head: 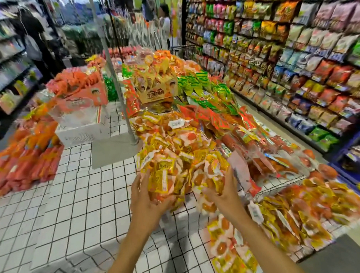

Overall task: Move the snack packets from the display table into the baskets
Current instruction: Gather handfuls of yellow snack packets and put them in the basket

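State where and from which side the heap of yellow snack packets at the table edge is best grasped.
Low on both flanks of the snack packets, from the near side: they lie loose and piled, so left hand and right hand cupping inward gather many.

Two bare arms, with skin showing all the way to the picture's edge. The left forearm (126, 252) comes in from 7 o'clock and the right forearm (262, 246) from 5 o'clock. Both are slender and narrow at the wrist, ending in the bare left hand (144, 199) and right hand (225, 193).

Single head view, wide-angle, facing forward-down, close over display table (85, 202).
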